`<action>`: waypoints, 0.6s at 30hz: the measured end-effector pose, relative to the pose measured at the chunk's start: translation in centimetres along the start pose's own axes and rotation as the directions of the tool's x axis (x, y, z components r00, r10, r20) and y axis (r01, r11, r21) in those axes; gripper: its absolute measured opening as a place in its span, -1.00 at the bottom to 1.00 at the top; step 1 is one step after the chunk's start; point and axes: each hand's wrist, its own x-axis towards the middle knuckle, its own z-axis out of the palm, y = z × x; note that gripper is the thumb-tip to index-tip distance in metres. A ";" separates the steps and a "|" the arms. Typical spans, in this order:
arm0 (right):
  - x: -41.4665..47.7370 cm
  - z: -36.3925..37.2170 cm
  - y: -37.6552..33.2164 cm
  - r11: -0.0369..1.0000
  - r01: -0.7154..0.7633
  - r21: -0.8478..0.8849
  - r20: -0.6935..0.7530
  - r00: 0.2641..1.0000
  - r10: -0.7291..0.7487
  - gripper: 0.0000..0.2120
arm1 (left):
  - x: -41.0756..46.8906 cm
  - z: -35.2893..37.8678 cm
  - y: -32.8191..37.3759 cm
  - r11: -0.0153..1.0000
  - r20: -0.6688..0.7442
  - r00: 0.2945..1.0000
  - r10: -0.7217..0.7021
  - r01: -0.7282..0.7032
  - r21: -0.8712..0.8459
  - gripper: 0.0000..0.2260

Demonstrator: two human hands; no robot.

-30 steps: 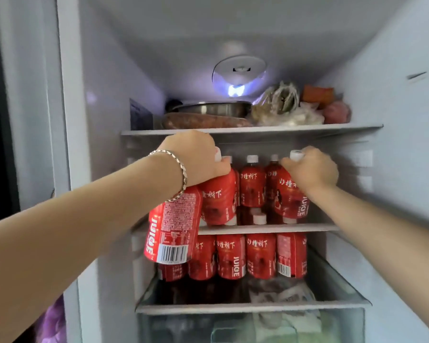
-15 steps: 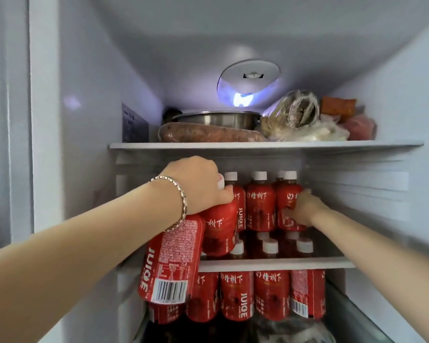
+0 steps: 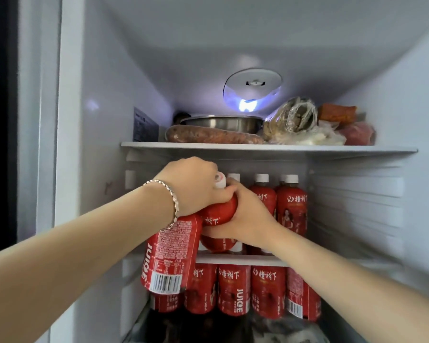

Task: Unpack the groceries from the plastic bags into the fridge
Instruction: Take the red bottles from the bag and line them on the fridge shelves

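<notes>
Open fridge (image 3: 104,95), front left of the middle shelf (image 3: 245,260): the near bottle (image 3: 169,258) hung tilted below the left hand (image 3: 191,184), which was clamped over its top and that of the far bottle (image 3: 223,209). The right hand (image 3: 245,219) was curled round the far bottle's body, touching the left. Other bottles (image 3: 291,209) stood upright behind. A pot (image 3: 221,122) sat on the top shelf (image 3: 258,147).

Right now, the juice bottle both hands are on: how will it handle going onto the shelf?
Probably stiff: the juice bottle shows no denting under the right hand or the left hand. Likely heavy for its size, as its white cap is on. Tall and narrow like the standing bottles, so apt to tip if pushed high up.
</notes>
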 end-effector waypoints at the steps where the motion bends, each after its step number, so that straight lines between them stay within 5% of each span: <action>1: -0.2 0.1 0.2 1.000 -0.002 0.018 -0.035 0.999 0.003 -0.37 | -0.2 -0.2 -0.2 1.000 -0.014 1.000 -0.007 0.007 -0.017 -0.56; 6: -0.3 0.2 0.9 0.972 -0.116 0.204 -0.088 0.987 0.136 -0.48 | 0.5 -2.0 -1.2 0.998 -0.233 0.972 -0.035 0.046 0.043 -0.54; 12: -0.6 0.3 0.5 0.960 -0.189 0.205 -0.068 0.976 0.206 -0.33 | -0.2 0.7 -1.6 0.996 -0.382 0.921 -0.078 0.053 -0.074 -0.68; 18: -0.7 2.3 0.7 0.977 -0.127 0.172 -0.136 0.979 0.151 -0.30 | 0.6 2.0 -3.4 0.991 -0.607 0.784 0.131 -0.111 0.071 -0.67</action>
